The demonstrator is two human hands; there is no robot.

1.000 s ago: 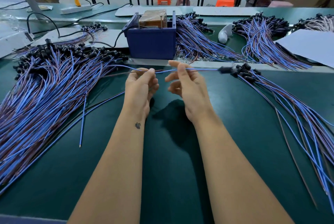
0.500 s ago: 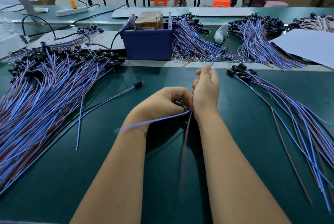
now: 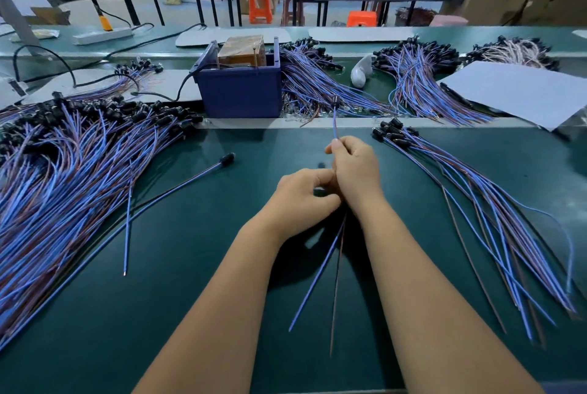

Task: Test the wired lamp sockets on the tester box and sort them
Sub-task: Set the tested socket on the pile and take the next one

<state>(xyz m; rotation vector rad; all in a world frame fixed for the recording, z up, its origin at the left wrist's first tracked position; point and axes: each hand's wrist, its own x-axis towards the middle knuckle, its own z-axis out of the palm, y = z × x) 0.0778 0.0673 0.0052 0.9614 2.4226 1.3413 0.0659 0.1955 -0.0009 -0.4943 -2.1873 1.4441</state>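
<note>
The wired lamp socket (image 3: 334, 100) stands up off the table, its black head at the far end of a long axis that runs from the hands away toward the back edge, its blue and brown tails (image 3: 330, 269) trailing back toward the near edge between the two forearms; the right hand (image 3: 355, 168) pinches the wires just below the head, fingers curled round them, and the left hand (image 3: 300, 193) lies touching it on the near side, fingers curled in at the same wires, though what exactly it grips is hidden; the tester box (image 3: 241, 82), a dark blue bin with a brown block inside, sits ahead and to the left of the socket head, on the strip beyond the pale rail (image 3: 254, 122) that crosses the table; the right hand is the nearer to it, so I judge the next move turns on carrying the head forward and leftward over that rail; the way looks open, with bare green table (image 3: 197, 234) between hands and rail; a large heap of sockets (image 3: 79, 152) fills the left side, a smaller sorted fan (image 3: 460, 190) lies to the right, and one loose socket (image 3: 227, 158) lies just left of the hands, near enough to catch a trailing tail.
</note>
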